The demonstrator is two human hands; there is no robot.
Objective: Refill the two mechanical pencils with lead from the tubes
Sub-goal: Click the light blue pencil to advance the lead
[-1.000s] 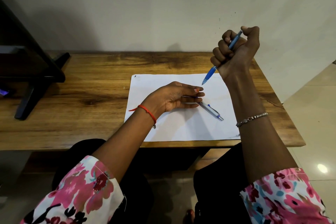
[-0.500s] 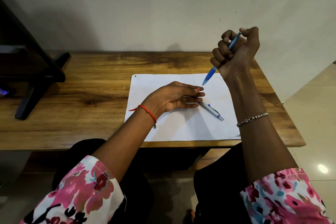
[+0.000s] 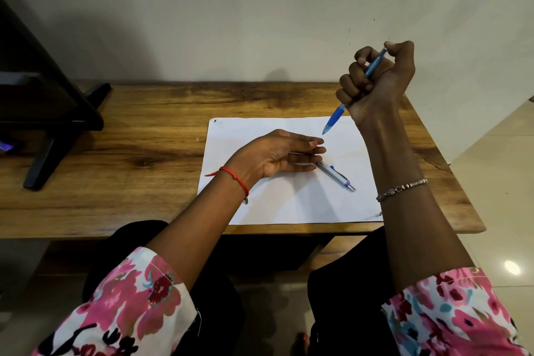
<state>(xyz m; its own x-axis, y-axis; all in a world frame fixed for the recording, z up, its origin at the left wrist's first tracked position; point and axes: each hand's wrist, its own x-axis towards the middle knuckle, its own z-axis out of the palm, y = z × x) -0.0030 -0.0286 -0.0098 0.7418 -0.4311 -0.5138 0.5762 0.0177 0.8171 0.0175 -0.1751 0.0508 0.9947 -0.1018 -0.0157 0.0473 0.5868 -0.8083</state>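
My right hand [image 3: 375,87] is raised above the table's back right in a fist, shut on a blue mechanical pencil [image 3: 335,118]. My thumb presses its top end and its tip points down-left over the white paper [image 3: 289,205]. A silver mechanical pencil with blue clip [image 3: 336,176] lies on the paper. Its upper end is under the fingertips of my left hand [image 3: 274,156], which rests on its edge with the fingers stretched out and close together. A thin pale piece with a blue end [image 3: 309,154] shows between those fingers; I cannot tell whether it is gripped.
The paper lies on a wooden table [image 3: 130,170] against a pale wall. A black stand [image 3: 55,124] occupies the table's left end. The table's right edge drops to a tiled floor [image 3: 497,182].
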